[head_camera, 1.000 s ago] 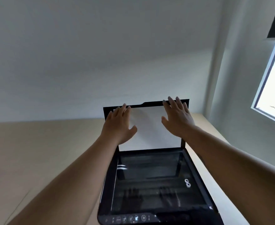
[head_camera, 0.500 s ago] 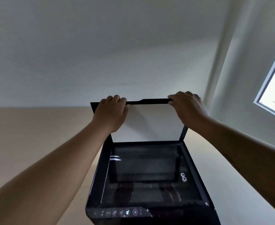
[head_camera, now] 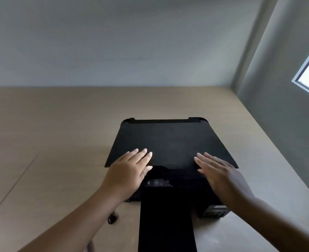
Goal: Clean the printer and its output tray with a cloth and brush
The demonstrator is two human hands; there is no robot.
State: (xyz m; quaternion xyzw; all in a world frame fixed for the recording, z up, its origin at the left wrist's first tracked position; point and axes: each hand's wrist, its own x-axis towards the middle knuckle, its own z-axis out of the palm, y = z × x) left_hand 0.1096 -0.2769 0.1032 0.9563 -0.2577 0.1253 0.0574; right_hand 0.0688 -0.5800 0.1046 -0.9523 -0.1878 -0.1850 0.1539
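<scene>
Fingers point(head_camera: 142, 155) flat, scanner lid point(head_camera: 170, 140) now down

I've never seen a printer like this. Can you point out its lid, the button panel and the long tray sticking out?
lid point(head_camera: 170, 142): head view, middle of flat top.
button panel point(head_camera: 158, 183): head view, near round power icon.
output tray point(head_camera: 167, 224): head view, middle of extended black surface.

We list a printer point(head_camera: 170, 160) on the table point(head_camera: 49, 133), toward its right edge and well short of the far edge. Its lid point(head_camera: 168, 142) lies flat on top. Our left hand point(head_camera: 128, 171) rests on the lid's near left corner, our right hand point(head_camera: 221, 171) over its near right corner. The control panel point(head_camera: 158, 183) sits below the lid's near edge, between our hands. The output tray point(head_camera: 166, 224) extends from the front toward the near edge. A small object point(head_camera: 111, 219) lies left of the tray.
</scene>
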